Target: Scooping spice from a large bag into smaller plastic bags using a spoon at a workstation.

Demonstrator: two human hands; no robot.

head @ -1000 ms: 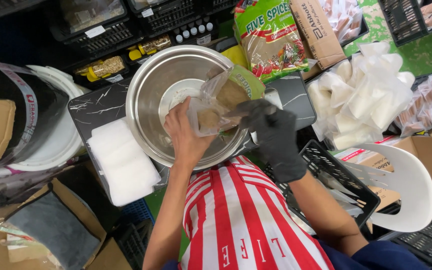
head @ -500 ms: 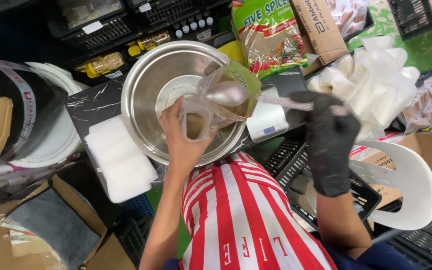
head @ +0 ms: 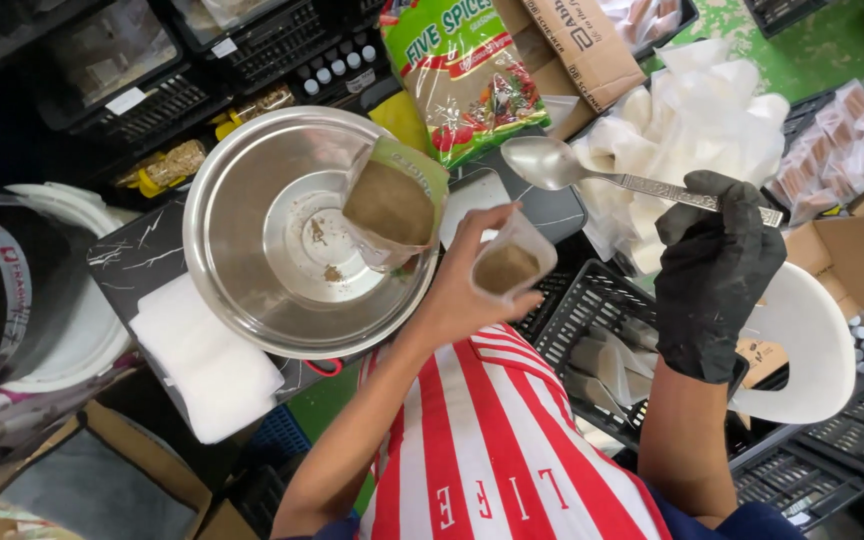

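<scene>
Bare left hand (head: 462,290) pinching small clear pouch (head: 508,262); gloved right hand (head: 714,270) gripping spoon (head: 592,172).

Nearest: red-and-white striped apron (head: 472,450); left hand closed on the pouch, held upright just right of the steel bowl (head: 242,250), brown powder settled in its lower part; right hand, black glove, well apart, clamped on the patterned spoon handle, bowl of the spoon empty; open green-edged bag (head: 392,200) of brown powder leaning inside the steel bowl; beyond, large green spice bag (head: 462,75) lying flat, pile of white bags (head: 702,120) right, cardboard box (head: 577,35) behind.
</scene>
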